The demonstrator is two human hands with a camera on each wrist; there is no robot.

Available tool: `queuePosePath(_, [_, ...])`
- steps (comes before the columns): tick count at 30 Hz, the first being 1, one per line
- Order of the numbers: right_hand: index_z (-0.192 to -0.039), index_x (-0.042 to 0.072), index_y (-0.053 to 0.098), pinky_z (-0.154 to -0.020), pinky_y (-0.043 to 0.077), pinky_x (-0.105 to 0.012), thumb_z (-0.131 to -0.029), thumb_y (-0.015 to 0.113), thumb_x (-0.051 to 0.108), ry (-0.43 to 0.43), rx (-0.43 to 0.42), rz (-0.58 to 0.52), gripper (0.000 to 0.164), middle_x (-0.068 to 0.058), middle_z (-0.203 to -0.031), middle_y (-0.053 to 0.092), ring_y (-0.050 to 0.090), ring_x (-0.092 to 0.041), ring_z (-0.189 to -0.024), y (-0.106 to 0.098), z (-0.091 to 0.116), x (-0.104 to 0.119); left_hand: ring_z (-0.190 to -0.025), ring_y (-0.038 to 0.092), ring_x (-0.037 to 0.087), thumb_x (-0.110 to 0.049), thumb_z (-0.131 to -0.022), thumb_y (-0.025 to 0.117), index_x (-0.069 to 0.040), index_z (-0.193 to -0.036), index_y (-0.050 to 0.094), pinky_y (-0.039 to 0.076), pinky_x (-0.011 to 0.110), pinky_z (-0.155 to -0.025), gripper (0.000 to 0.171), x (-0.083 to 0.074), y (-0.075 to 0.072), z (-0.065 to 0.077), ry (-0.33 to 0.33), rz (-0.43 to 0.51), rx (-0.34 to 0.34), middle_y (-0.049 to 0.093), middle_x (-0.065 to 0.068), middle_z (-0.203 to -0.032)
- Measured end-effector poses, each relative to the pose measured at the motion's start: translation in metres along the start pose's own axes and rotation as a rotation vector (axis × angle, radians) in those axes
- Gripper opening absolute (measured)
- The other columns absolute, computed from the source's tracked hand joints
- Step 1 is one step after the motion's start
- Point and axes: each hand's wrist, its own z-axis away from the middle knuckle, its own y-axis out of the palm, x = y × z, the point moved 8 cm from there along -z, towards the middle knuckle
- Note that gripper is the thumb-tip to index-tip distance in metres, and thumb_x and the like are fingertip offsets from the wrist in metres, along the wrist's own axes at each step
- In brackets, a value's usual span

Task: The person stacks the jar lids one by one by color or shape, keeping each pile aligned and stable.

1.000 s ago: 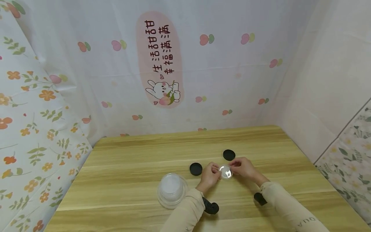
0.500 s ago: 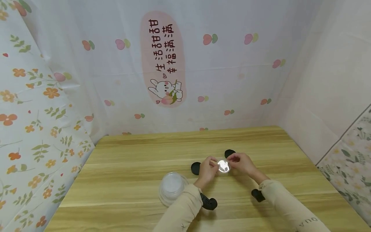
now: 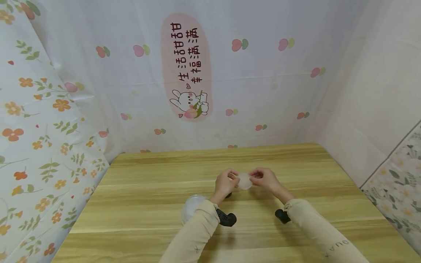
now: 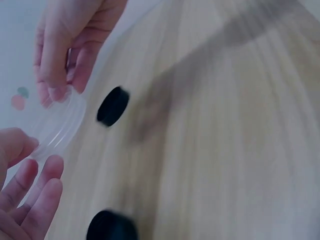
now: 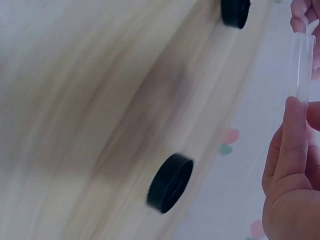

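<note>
Raised above the table, a clear round plastic lid (image 3: pixel 245 182) is held between both hands, its face tilted toward the head camera. My left hand (image 3: pixel 225 185) pinches its left edge with thumb and fingers. At the opposite edge my right hand (image 3: pixel 267 179) pinches it the same way. The right wrist view shows the lid (image 5: pixel 301 67) nearly edge-on. Two shallow black round caps lie on the wood below: one cap (image 4: pixel 113 106) and a nearer cap (image 4: pixel 111 227) in the left wrist view. In the head view the hands hide most of them.
Left of my left forearm stands a clear round plastic container (image 3: pixel 191 207), partly covered by the sleeve. A black wrist device (image 3: pixel 227 219) sits on the left wrist, another device (image 3: pixel 282 216) on the right. Printed cloth hangs behind the wooden table (image 3: pixel 158 171).
Both hands have lifted the lid up and slightly left, away from the table. The lid has tilted, losing its bright glare. The black caps have become mostly hidden behind the hands.
</note>
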Motion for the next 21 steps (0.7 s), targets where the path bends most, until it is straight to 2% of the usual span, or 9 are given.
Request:
queuePosePath(5, [-0.094, -0.013, 0.056, -0.062, 0.052, -0.027, -0.081, 0.059, -0.001, -0.007, 0.026, -0.017, 0.018, -0.015, -0.081, 0.059, 0.058, -0.019, -0.072, 0.016, -0.006, 0.013, -0.056, 0.062, 0.024, -0.001, -0.077, 0.061, 0.000, -0.089, 0.062, 0.049, 0.024, -0.047, 0.012, 0.002, -0.021, -0.004, -0.010, -0.002, 0.032, 0.057, 0.006, -0.072])
queuePosePath(12, [-0.096, -0.013, 0.055, -0.064, 0.051, -0.028, -0.081, 0.060, 0.000, -0.018, 0.087, -0.049, 0.020, -0.015, -0.083, 0.058, 0.057, -0.018, -0.071, 0.040, -0.014, 0.028, -0.055, 0.062, 0.019, -0.002, -0.078, 0.060, 0.001, -0.093, 0.063, 0.048, 0.022, -0.048, 0.015, 0.006, -0.048, -0.004, -0.017, -0.101, 0.079, 0.058, 0.006, -0.075])
queuePosePath(16, [-0.095, -0.011, 0.056, -0.064, 0.051, -0.028, -0.081, 0.059, 0.000, -0.030, 0.105, -0.026, 0.018, -0.013, -0.081, 0.058, 0.057, -0.018, -0.071, 0.052, -0.016, 0.040, -0.057, 0.063, 0.021, -0.001, -0.078, 0.060, 0.001, -0.091, 0.063, 0.050, 0.025, -0.051, 0.014, 0.010, -0.062, -0.003, -0.005, -0.081, 0.112, 0.059, 0.009, -0.078])
queuePosePath(21, [-0.091, -0.009, 0.059, -0.061, 0.048, -0.025, -0.077, 0.061, -0.002, -0.105, 0.114, 0.053, 0.016, -0.010, -0.078, 0.059, 0.056, -0.017, -0.069, 0.069, -0.023, 0.046, -0.055, 0.061, 0.017, 0.002, -0.077, 0.059, 0.004, -0.091, 0.061, 0.052, 0.035, -0.057, 0.015, 0.017, -0.077, 0.000, 0.004, -0.032, 0.172, 0.058, 0.010, -0.077])
